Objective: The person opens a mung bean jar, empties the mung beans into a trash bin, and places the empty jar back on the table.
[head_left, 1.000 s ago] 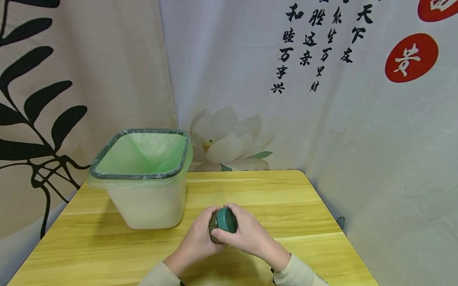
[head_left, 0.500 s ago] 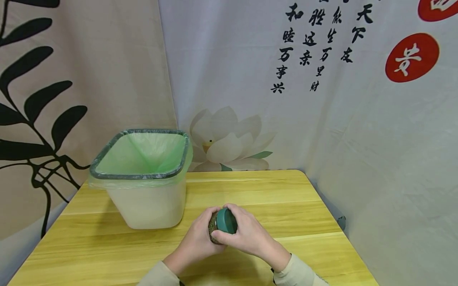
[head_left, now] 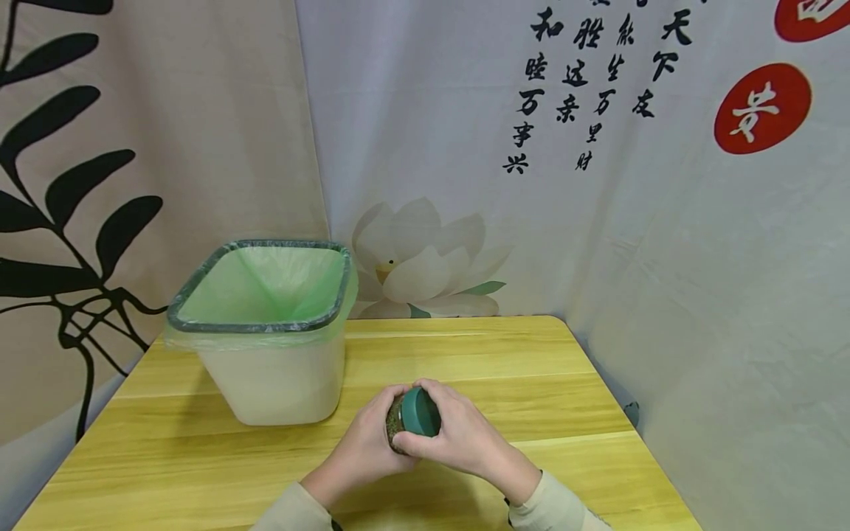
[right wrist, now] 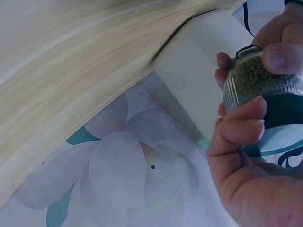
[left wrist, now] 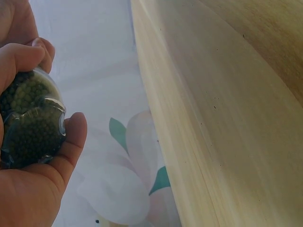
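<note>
Both hands hold a small clear jar (head_left: pixel 394 425) over the near middle of the table, tilted with its green lid (head_left: pixel 420 411) toward the right. My left hand (head_left: pixel 367 441) grips the body of the jar. Fingers and thumb of my right hand (head_left: pixel 461 434) are curled round the lid. Small round green beans fill the jar (right wrist: pixel 253 78) in the right wrist view, where the right hand (right wrist: pixel 251 177) lies below the left hand (right wrist: pixel 286 49). Through the jar's clear bottom (left wrist: pixel 33 132), the left wrist view also shows the beans. My palms hide parts of the jar and lid.
A whitish bin (head_left: pixel 279 383) with a green plastic liner (head_left: pixel 265 284) and a dark rim stands on the left of the wooden table (head_left: pixel 505 369). Behind and to the right hang printed curtains (head_left: pixel 425 133).
</note>
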`<state>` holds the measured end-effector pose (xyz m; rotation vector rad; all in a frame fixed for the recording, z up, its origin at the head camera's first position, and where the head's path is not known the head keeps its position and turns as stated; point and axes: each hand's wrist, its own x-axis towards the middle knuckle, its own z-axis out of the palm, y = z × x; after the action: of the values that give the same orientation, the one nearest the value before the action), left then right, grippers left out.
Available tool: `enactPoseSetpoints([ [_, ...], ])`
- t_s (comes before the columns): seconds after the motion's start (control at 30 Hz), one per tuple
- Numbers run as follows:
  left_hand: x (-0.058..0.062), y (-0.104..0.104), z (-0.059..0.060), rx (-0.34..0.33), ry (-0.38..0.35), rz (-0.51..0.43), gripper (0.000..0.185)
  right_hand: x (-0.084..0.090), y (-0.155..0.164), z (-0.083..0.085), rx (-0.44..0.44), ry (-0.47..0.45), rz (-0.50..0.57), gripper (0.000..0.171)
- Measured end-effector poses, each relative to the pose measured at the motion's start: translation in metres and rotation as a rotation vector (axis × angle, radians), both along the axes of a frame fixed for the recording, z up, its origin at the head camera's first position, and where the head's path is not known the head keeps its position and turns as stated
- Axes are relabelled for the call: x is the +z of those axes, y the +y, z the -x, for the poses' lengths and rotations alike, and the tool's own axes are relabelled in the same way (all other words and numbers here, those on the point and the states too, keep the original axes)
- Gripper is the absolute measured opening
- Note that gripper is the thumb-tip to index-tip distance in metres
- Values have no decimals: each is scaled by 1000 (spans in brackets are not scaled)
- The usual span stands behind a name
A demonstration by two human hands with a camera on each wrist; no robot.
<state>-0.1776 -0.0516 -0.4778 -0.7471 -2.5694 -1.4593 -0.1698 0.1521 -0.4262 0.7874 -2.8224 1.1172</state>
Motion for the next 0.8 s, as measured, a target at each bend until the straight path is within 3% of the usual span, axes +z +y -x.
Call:
enactPoseSetpoints([
  [0.4, -1, -2, 2, -42, -1, -9, 87, -1, 1, 0, 17, 34, -9, 68],
  [0.8, 1, -4, 3, -99, -101, -45, 88, -2, 4, 0, 34, 38, -39, 73],
])
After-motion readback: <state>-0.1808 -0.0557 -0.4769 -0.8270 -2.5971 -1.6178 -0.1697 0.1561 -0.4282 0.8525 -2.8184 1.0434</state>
